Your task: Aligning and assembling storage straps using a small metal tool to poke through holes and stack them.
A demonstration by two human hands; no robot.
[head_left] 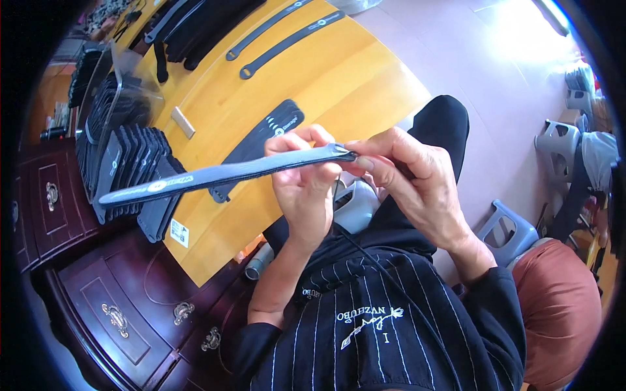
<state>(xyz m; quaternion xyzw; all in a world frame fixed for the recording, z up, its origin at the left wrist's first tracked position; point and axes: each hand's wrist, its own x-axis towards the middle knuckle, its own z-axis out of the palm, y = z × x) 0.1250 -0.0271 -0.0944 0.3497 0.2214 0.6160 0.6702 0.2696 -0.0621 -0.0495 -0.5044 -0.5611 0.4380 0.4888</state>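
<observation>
Head view: strap (228, 174) hangs level over the table (365, 72), gripped near its right end by my left hand (302, 199), probably for steadiness. My right hand (420, 171) pinches the tip, likely for fine control. Pile (134, 156) sits left, seemingly within reach.

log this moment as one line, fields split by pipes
left hand: holding strap | right hand: pinching strap's right end | table: other straps lying on it
</observation>
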